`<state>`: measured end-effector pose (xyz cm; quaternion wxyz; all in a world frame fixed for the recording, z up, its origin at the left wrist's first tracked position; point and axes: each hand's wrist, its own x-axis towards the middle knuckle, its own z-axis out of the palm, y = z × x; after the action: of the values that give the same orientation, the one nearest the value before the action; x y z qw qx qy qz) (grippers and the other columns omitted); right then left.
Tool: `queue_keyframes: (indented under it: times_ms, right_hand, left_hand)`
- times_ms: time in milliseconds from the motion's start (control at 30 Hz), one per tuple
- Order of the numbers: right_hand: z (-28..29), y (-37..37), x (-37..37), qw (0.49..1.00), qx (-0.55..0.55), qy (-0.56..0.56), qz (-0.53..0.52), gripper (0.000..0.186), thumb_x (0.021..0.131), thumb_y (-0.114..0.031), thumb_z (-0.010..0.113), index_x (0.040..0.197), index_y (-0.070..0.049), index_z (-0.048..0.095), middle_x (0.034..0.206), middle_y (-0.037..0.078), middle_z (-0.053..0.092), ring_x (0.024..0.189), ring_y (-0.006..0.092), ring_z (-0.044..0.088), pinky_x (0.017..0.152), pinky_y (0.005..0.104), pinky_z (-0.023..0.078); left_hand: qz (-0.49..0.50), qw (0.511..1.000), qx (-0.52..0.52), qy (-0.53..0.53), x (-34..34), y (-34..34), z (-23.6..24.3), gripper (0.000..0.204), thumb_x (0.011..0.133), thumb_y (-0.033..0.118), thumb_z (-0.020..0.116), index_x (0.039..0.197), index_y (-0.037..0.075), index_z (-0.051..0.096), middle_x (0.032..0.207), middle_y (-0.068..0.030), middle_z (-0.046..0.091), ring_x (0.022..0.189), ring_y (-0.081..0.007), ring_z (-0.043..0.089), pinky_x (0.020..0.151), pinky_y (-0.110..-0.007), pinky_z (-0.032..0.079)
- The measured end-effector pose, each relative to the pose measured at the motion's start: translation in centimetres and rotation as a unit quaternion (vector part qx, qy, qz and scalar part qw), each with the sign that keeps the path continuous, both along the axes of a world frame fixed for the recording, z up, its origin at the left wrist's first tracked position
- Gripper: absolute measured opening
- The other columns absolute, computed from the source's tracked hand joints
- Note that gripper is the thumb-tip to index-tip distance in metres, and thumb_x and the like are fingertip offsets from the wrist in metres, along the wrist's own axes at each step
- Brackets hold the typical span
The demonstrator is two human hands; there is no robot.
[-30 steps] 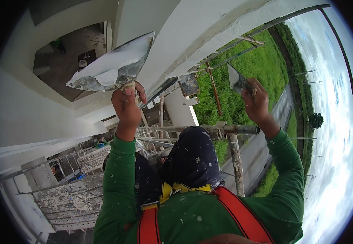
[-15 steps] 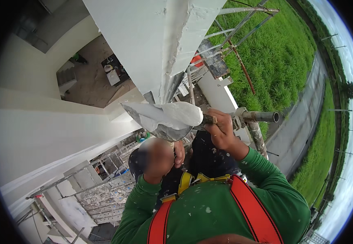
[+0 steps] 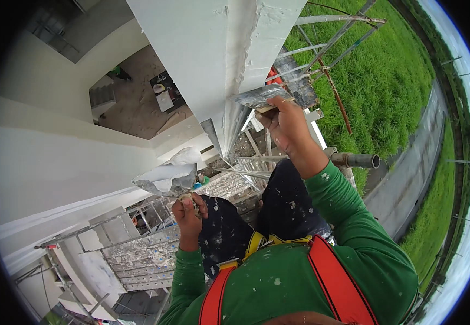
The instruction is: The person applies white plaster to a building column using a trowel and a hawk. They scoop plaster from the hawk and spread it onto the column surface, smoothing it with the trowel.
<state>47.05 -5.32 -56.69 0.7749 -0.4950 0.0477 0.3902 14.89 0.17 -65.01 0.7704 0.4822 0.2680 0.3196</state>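
Observation:
In my left hand (image 3: 190,211) is the grip of a large trowel (image 3: 156,181) heaped with white putty (image 3: 183,157); it is held low, left of the white column (image 3: 191,49). My right hand (image 3: 286,127) is closed on the wooden handle of a smaller metal putty knife (image 3: 254,96), raised at the column's right edge, where a rough putty seam runs. Whether the blade touches the surface I cannot tell. Below it, a pale angled strip (image 3: 213,135) runs down the column's foot.
Metal scaffold tubes (image 3: 348,19) stand at upper right, with a thick pipe (image 3: 356,160) beside my right forearm. Paint-spattered planks (image 3: 132,252) lie below left. An opening shows a lower floor (image 3: 137,103) with a table and part of a person (image 3: 120,72). Grass (image 3: 370,81) and a road (image 3: 392,189) lie beyond.
My right hand has left the large trowel and moved up to the column edge with the knife. My left hand has lowered the laden trowel and drawn it leftward. The view has tilted.

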Motion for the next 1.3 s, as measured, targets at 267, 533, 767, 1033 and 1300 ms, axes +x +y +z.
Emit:
queue_keyframes:
  times_ms: [267,533,767,1033,1300]
  right_hand:
    - [2.4,1.4,0.2,0.995,0.095,0.008,-0.007,0.02,0.092,-0.009,0.056,0.108,0.002,0.054,0.109,0.015,0.06,0.099,0.0275,0.062,0.094,0.0444,0.051]
    - [11.9,1.4,-0.5,0.988,0.141,-0.068,0.008,0.023,0.094,-0.013,0.059,0.105,0.006,0.052,0.105,0.019,0.058,0.096,0.0285,0.062,0.089,0.0385,0.055]
    - [17.1,0.9,5.7,0.916,0.376,-0.048,0.134,0.025,0.096,-0.011,0.056,0.115,0.004,0.053,0.111,0.019,0.059,0.104,0.0287,0.059,0.094,0.0404,0.05]
    - [18.6,-3.1,-4.8,0.876,0.339,-0.338,-0.059,0.039,0.101,-0.029,0.042,0.107,0.004,0.062,0.095,0.015,0.065,0.1,0.0274,0.06,0.087,0.0413,0.048]
    - [-1.3,-3.0,-15.2,0.912,-0.122,-0.384,-0.078,0.049,0.107,-0.033,0.036,0.1,0.007,0.064,0.084,0.015,0.064,0.078,0.0237,0.061,0.077,0.036,0.049]
  left_hand:
    - [0.011,0.999,-0.041,0.032,0.0,-0.8,-2.8,0.049,0.104,0.043,0.045,0.08,0.001,0.055,0.061,-0.0055,0.054,0.049,-0.0122,0.052,0.044,-0.025,0.042]
    - [0.0,0.999,-0.034,0.026,0.1,-0.5,-2.7,0.05,0.104,0.04,0.046,0.076,0.0,0.055,0.059,-0.0058,0.054,0.048,-0.0121,0.052,0.044,-0.025,0.042]
    - [-0.023,0.999,-0.008,0.036,0.2,-0.3,-3.0,0.051,0.104,0.041,0.046,0.076,0.0,0.056,0.059,-0.0059,0.054,0.048,-0.0122,0.052,0.044,-0.025,0.041]
    - [-0.007,0.993,0.03,-0.113,2.8,-0.8,1.3,0.041,0.106,0.035,0.042,0.093,-0.001,0.057,0.072,-0.0069,0.057,0.057,-0.0119,0.052,0.054,-0.025,0.044]
    - [-0.055,0.993,0.108,-0.005,6.8,-3.8,4.9,0.043,0.101,0.041,0.055,0.121,0.003,0.061,0.082,-0.0048,0.068,0.068,-0.0154,0.062,0.063,-0.031,0.048]
